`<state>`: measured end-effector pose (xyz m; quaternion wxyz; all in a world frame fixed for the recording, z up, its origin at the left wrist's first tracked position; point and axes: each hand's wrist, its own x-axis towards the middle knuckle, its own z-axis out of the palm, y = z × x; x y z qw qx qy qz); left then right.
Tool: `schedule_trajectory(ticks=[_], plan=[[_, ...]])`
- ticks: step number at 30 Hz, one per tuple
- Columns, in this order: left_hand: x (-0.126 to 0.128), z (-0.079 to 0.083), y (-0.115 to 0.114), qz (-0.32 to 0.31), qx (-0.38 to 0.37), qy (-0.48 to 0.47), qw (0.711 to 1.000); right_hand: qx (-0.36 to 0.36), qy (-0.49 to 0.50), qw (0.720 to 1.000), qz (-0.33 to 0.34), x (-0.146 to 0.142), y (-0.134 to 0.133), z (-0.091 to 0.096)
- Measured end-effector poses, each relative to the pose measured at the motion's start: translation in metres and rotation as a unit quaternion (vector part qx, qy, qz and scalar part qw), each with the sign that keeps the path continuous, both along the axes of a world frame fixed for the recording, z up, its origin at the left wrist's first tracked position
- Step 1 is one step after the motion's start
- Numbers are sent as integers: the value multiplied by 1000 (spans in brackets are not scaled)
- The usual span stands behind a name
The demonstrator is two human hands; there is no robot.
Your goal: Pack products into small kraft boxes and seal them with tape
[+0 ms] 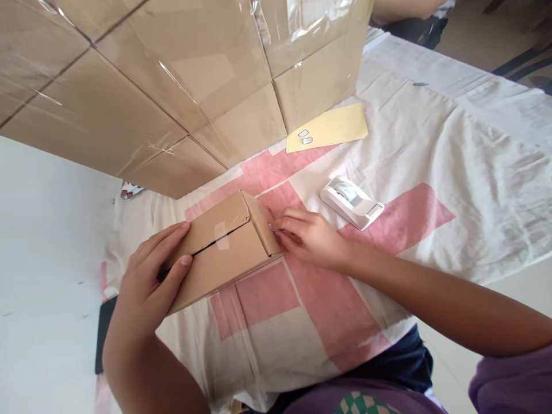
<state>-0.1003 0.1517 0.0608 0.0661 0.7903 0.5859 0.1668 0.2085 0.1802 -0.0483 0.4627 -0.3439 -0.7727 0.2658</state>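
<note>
A small brown cardboard box (235,248) lies on the cloth, a short strip of clear tape (222,236) bridging the dark gap between its top flaps. My left hand (156,276) grips the box's left end, thumb and fingers spread over the top. At the right end, my right hand (304,233) has its fingertips pinched together against the end panel. Something small and pale shows at those fingertips, too small to name. A white tape dispenser (351,202) rests just beyond the right hand.
Behind the box stands a tall stack of taped cardboard boxes (172,86). A yellow sheet (334,127) with two small stickers (305,137) lies at its foot. The pink-and-white cloth (414,144) is wrinkled. A dark flat object (104,333) is at left. Another person's arm (405,8) shows at top right.
</note>
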Motion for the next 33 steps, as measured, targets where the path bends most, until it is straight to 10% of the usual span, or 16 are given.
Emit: schedule_trajectory(ticks=[11, 33], plan=[[3, 2, 0, 8, -10, 19, 1000, -288, 157, 945, 9, -5, -20, 10], [6, 3, 0, 21, -15, 30, 999, -388, 220, 894, -55, -14, -38, 16]])
